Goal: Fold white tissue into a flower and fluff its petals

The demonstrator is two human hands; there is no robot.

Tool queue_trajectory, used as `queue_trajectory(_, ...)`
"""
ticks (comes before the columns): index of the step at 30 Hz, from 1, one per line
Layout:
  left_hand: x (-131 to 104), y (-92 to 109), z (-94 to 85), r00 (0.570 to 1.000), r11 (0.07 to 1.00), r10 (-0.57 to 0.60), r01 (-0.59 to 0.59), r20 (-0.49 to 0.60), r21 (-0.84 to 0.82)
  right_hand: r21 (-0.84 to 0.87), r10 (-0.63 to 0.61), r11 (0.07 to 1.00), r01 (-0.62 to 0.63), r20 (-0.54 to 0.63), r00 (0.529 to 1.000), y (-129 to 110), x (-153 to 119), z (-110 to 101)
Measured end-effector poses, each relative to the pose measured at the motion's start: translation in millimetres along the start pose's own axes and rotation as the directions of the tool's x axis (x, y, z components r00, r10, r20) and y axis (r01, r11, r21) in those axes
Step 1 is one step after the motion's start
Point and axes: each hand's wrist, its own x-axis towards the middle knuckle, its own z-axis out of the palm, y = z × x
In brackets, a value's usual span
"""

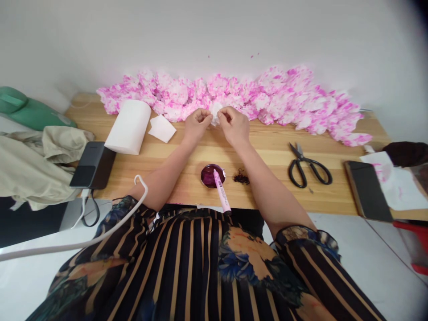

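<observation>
Papery flowers (177, 93), scissors (301, 158) and a marker (222, 192) suggest a craft workspace

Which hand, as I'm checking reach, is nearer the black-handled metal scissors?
Right: the right hand is left of the scissors and farther forward; the left hand is farther left, past the right one.

White paper (216, 109) between fingertips (207, 119): partly covered by them, folds too faint to tell. Left hand (196, 127), right hand (236, 128): curled fingers partly hidden. Flowers (177, 93) behind fingers: stretch hidden by hands. Nearer than fingers: dish (206, 178) partly under pen (222, 194), pen's print too small to read; dark scraps (241, 177) too small to tell. Far left of fingers: green object (36, 111), cloth (33, 162), cable (100, 236) cut by edge. Far right of fingers: red object (414, 232) cut off, kind unclear. Beyond fingers: specks (252, 56) on wall (214, 26) too small to tell.
</observation>
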Motion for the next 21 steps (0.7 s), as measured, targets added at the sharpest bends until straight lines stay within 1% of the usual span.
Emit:
queue_trajectory(3,1.5,-1.7,-0.6,0.999,0.998,-0.037,0.037,-0.010,-0.045,0.049,0.024,0.998,-0.025,0.004,1.000,0.9,-0.2,1.6)
queue_trajectory(6,1.4,-3.6,-1.1,1.000,0.999,-0.003,0.003,-0.022,-0.043,0.028,-0.001,1.000,0.001,-0.001,1.000,1.9,-0.3,3.2)
queue_trajectory(9,1.2,-4.8,-1.7,0.999,0.999,0.042,-0.042,-0.020,-0.008,-0.021,-0.044,0.999,0.044,-0.001,0.999,2.1,-0.6,4.6)
queue_trajectory(12,1.8,-5.1,-2.3,0.998,0.998,0.053,-0.053,-0.016,0.018,-0.051,-0.066,0.996,0.067,0.012,0.998,1.0,-0.8,5.2)
queue_trajectory(14,2.6,-5.2,-2.5,0.999,0.999,0.036,-0.036,-0.025,0.006,-0.036,-0.055,0.998,0.056,0.018,0.998,0.1,-0.9,5.1)
queue_trajectory(18,3.9,-5.6,-2.6,1.000,0.998,-0.006,0.005,-0.028,-0.056,0.075,0.018,0.997,-0.021,0.039,0.999,0.1,-0.6,4.5)
queue_trajectory(21,4.2,-5.3,-3.1,0.999,0.999,0.013,-0.014,-0.031,-0.033,0.092,0.021,0.995,-0.025,0.052,0.998,1.9,0.6,2.7)
